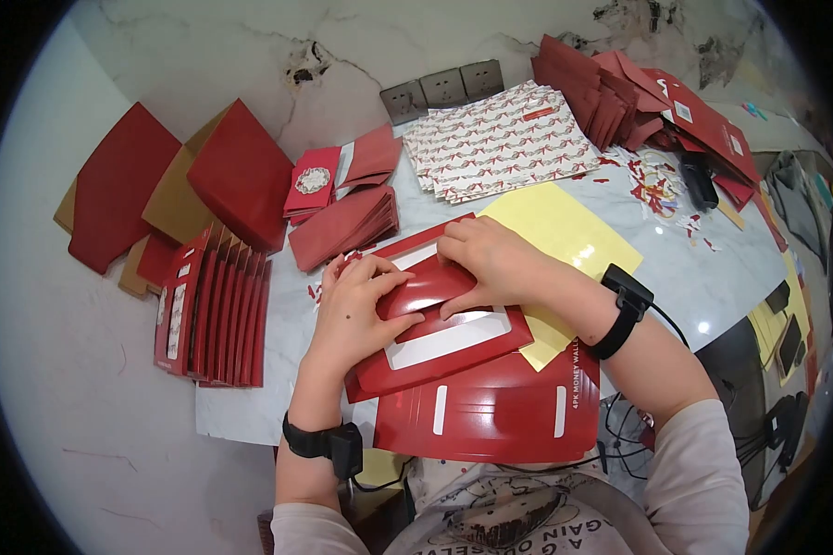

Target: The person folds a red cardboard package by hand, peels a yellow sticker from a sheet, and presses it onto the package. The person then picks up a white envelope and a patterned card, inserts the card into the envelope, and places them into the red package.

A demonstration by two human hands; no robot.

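My left hand (356,310) grips the left side of a red card sleeve (366,375) with white window areas, its thumb and fingers on a glossy red flap (426,285). At the upper right of the same flap, my right hand (491,262) presses with bent fingers and thumb. The flap bulges between the two hands. Beneath the sleeve, nearer my body, lies a flat red printed card (500,416) with two white slots. A yellow sheet (583,231) lies partly under my right forearm.
Upright red sleeves (227,314) stand at the left. Red envelopes (347,227) and patterned white sheets (500,139) lie behind my hands. Further right are more red envelopes (602,97), paper scraps (657,190) and a black object (699,180). Cables hang by the table's front edge.
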